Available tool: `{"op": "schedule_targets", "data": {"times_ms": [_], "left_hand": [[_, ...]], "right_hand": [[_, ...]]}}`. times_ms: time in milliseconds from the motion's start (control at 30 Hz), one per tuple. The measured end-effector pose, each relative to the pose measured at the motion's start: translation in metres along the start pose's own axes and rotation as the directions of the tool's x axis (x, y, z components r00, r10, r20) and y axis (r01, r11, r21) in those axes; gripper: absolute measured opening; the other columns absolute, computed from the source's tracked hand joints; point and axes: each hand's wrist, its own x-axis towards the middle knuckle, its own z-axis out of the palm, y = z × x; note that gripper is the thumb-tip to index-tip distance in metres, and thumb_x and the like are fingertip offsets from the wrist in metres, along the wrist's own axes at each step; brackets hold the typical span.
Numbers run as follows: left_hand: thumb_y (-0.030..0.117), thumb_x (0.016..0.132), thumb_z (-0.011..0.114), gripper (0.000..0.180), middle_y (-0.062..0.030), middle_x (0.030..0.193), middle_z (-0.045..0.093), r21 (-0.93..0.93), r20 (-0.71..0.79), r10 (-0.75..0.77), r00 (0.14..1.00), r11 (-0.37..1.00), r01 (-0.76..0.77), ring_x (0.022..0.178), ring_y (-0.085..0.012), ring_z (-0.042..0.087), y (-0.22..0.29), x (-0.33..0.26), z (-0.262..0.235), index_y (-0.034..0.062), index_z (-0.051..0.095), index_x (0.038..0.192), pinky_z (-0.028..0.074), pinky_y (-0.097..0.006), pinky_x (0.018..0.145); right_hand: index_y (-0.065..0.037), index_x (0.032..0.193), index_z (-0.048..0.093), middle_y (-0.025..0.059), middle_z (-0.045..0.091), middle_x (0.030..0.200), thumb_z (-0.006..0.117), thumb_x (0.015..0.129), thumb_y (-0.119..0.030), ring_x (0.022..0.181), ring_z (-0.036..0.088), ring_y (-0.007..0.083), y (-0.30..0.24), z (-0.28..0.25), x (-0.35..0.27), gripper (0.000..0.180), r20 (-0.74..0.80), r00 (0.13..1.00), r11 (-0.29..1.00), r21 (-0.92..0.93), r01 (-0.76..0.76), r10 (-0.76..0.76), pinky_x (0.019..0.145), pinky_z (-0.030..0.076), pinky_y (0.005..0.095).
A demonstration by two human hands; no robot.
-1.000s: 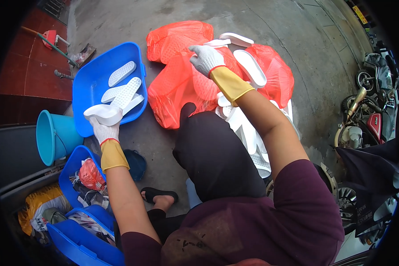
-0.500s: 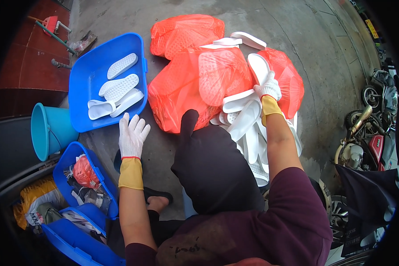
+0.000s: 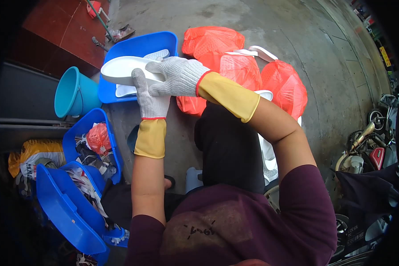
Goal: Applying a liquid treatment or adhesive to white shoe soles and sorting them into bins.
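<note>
1. Wears a purple shirt (image 3: 230,213) at 6 o'clock, with a black-clad knee (image 3: 232,146) rising near the centre.
2. Holds a white sole (image 3: 124,68) at 10 o'clock, smooth face toward the camera and rounded free end toward 9.
3. Clasps its opposite end with the left hand (image 3: 153,97), gloved in white knit with a yellow cuff, fingers bent closed.
4. Pinches that same end with the right hand (image 3: 179,75), gloved alike, reaching in at 11 o'clock, thumb and fingers closed on it.
5. Keeps more white soles (image 3: 269,155) between 3 and 4 o'clock, beside the knee, partly hidden by the right arm.
6. Has a blue bin (image 3: 115,153) of mixed scraps at 9 o'clock, more blue containers (image 3: 68,208) at 8.
7. Shows a turquoise bucket (image 3: 66,97) between 9 and 10.
8. Shows beyond the hands, at 11, a blue tub (image 3: 157,41) with white pieces (image 3: 156,55) in it.
9. Shows red plastic bags (image 3: 213,39) from 12 to 2, white slippers (image 3: 264,53) near them at 1.
10. Shows parked motorbikes (image 3: 363,153) at 3, farther off.
</note>
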Motion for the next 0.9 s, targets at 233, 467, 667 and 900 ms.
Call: {"op": "schedule_targets", "data": {"times_ms": [233,467,667,900], "left_hand": [[0.071,0.098,0.055,0.088,-0.0192,0.138,0.056,0.17,-0.468,0.196,0.862,0.977,-0.13,0.126,-0.0344,0.058,0.105,-0.137,-0.118,0.0058,0.037,0.154,0.05,-0.051,0.106],[0.07,0.102,0.05,0.083,-0.0151,0.153,0.052,0.006,-0.576,-0.018,0.817,1.0,0.027,0.139,-0.0319,0.054,0.052,-0.215,-0.138,0.0097,0.039,0.158,0.046,-0.046,0.114],[0.074,0.101,0.047,0.088,-0.0161,0.155,0.05,-0.189,-0.594,-0.056,0.802,0.979,-0.072,0.14,-0.0326,0.053,0.051,-0.217,-0.155,0.01,0.038,0.16,0.044,-0.047,0.116],[0.079,0.097,0.047,0.095,-0.0212,0.139,0.061,-0.268,-0.286,0.017,0.958,0.959,-0.097,0.123,-0.0373,0.064,0.064,-0.231,-0.188,0.0067,0.042,0.157,0.052,-0.052,0.107]], "right_hand": [[-0.009,0.088,0.074,0.0206,0.071,0.091,0.062,0.09,-0.031,0.088,0.07,0.0411,-0.113,0.163,0.039,0.024,0.267,0.917,0.955,0.076,0.285,-0.295,0.08,0.054,0.0512],[-0.007,0.088,0.079,0.0242,0.073,0.091,0.068,0.085,-0.018,0.088,0.072,0.0437,-0.112,0.322,0.07,0.015,-0.055,0.99,0.977,0.16,0.141,-0.133,0.081,0.057,0.0521],[-0.002,0.092,0.078,0.0245,0.074,0.092,0.058,0.098,-0.034,0.092,0.072,0.044,-0.135,0.32,0.054,0.038,0.184,0.983,0.946,0.321,-0.043,-0.018,0.087,0.057,0.0498],[-0.007,0.073,0.074,0.0202,0.069,0.075,0.059,0.095,-0.034,0.076,0.069,0.0416,-0.134,0.263,-0.045,0.038,0.211,0.929,0.921,0.313,0.23,-0.304,0.076,0.054,0.0505]]}}
